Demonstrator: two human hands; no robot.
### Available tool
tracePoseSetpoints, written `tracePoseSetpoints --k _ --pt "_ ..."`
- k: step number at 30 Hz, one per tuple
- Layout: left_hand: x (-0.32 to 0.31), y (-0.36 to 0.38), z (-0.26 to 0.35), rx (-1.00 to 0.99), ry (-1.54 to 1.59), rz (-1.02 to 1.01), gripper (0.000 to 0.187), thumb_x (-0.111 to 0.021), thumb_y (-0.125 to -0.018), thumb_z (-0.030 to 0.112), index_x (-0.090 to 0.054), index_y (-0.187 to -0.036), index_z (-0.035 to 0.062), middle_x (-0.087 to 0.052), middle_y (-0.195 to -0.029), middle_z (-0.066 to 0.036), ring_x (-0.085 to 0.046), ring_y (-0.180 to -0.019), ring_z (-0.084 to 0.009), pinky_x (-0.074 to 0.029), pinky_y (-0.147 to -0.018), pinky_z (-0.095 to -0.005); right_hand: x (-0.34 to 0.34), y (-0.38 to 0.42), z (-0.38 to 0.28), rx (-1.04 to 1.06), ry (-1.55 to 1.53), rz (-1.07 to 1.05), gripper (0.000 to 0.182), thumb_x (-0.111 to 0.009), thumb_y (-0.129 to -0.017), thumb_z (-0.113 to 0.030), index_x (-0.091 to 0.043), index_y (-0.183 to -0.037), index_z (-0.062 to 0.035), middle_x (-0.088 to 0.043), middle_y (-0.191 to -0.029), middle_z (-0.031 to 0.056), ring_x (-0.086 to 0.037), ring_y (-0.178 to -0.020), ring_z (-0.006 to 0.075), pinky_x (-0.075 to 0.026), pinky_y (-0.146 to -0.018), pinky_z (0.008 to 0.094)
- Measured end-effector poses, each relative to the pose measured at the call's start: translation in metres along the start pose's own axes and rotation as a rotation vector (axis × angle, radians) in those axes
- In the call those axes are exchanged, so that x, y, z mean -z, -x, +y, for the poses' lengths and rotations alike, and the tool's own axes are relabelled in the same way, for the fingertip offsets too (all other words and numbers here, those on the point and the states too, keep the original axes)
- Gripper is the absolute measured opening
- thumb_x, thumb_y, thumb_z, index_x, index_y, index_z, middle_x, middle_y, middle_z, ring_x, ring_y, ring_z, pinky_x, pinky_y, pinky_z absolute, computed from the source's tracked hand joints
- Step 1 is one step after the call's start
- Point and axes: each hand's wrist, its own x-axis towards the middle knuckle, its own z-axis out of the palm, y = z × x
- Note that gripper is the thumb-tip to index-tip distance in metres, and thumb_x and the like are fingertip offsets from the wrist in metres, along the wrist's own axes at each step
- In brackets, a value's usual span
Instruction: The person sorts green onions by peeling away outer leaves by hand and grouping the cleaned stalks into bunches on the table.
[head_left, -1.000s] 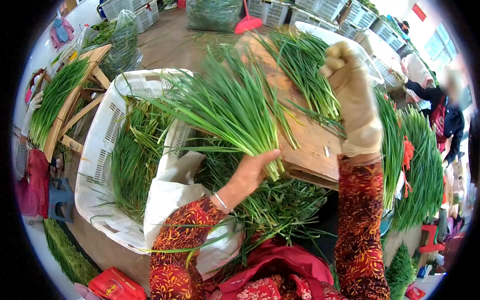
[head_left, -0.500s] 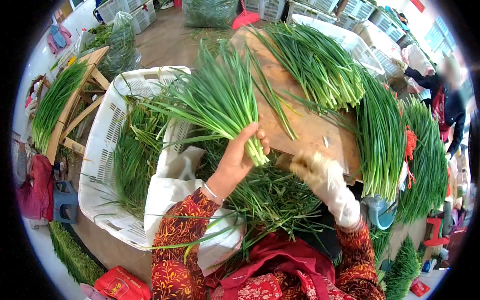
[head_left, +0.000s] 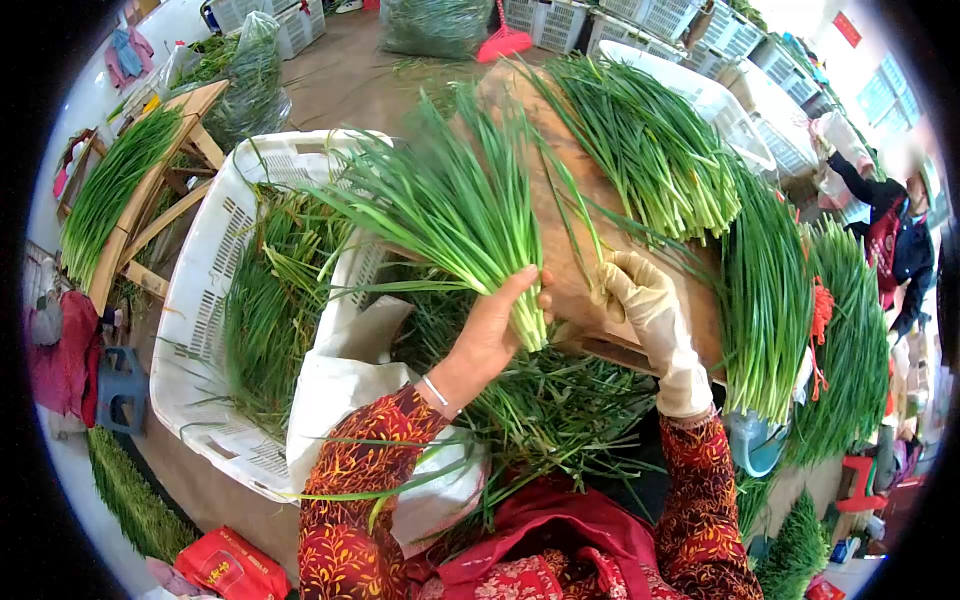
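My bare left hand [head_left: 497, 318] is wrapped round the lower stems of a bunch of garlic chives [head_left: 470, 200], whose leaves fan up and to the left. My right hand [head_left: 640, 300], in a pale glove, has its fingers pinched at the lower ends of a few loose garlic chive stalks [head_left: 572, 205]. Those stalks lie on a wooden board [head_left: 535, 130]. A large pile of garlic chives [head_left: 650, 150] rests at the board's far right, and another pile [head_left: 765, 310] hangs along its right edge.
A white plastic crate [head_left: 190, 330] with chive scraps stands at left. More scraps [head_left: 560, 410] cover my lap beside a white sack [head_left: 345, 395]. A wooden rack [head_left: 160, 240] holds chives at far left. Red ties [head_left: 820, 320] hang at right. Another person [head_left: 890, 230] stands at far right.
My gloved right hand has moved up and slightly left onto the board, reaching the loose stalks' ends. My left hand, still holding its bunch, has shifted a little right and down.
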Motion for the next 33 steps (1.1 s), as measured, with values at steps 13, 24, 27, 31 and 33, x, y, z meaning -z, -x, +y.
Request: tracePoseSetpoints --k 13,24,27,31,33 --pt "-0.001 -0.001 -0.008 -0.023 -0.051 -0.222 0.037 -0.049 -0.088 0.022 -0.047 -0.118 0.0009 -0.055 -0.113 -0.008 -0.053 -0.103 -0.0166 -0.041 -0.09 -0.0303 -0.032 0.012 0.016 0.315 0.829 0.045 0.031 -0.057 -0.082 -0.027 -0.056 -0.101 -0.0036 -0.062 -0.082 0.0159 -0.06 -0.074 0.0324 -0.047 -0.065 0.0365" --pt "-0.013 0.017 -0.031 0.007 0.16 -0.338 0.038 -0.055 -0.083 0.011 -0.043 -0.118 0.0067 -0.057 -0.106 -0.007 -0.048 -0.111 -0.0233 -0.041 -0.094 -0.0418 0.001 0.048 0.025 -0.039 0.097 -0.165 0.027 -0.055 -0.085 -0.024 -0.058 -0.095 0.0015 -0.057 -0.072 0.0019 -0.047 -0.059 0.0086 -0.04 -0.055 0.022" --pt "-0.027 0.022 -0.038 -0.045 0.198 -0.255 0.037 -0.054 -0.083 0.009 -0.043 -0.118 0.0076 -0.057 -0.106 -0.005 -0.049 -0.11 -0.0225 -0.04 -0.096 -0.0418 0.023 0.064 0.029 0.235 -0.046 0.082 0.03 -0.049 -0.088 -0.032 -0.059 -0.093 -0.0043 -0.055 -0.074 -0.0014 -0.044 -0.061 0.0069 -0.037 -0.057 0.0203" --pt "-0.058 0.031 -0.057 -0.081 0.24 -0.272 0.041 -0.053 -0.082 0.007 -0.039 -0.121 0.0078 -0.054 -0.107 -0.005 -0.049 -0.11 -0.0244 -0.041 -0.093 -0.0405 0.02 0.065 0.046 0.562 -0.19 0.257 0.046 -0.036 -0.091 -0.044 -0.051 -0.112 -0.0061 -0.052 -0.105 0.0038 -0.049 -0.088 0.0124 -0.039 -0.08 0.0257" --pt "-0.073 0.04 -0.075 -0.026 0.237 -0.31 0.043 -0.056 -0.081 0.006 -0.04 -0.12 0.0069 -0.055 -0.106 -0.004 -0.052 -0.106 -0.0206 -0.043 -0.091 -0.0366 0.006 0.061 0.043 0.607 -0.359 0.208 0.048 -0.035 -0.091 -0.043 -0.047 -0.118 -0.0047 -0.05 -0.111 0.0046 -0.047 -0.1 0.0141 -0.036 -0.089 0.0268"
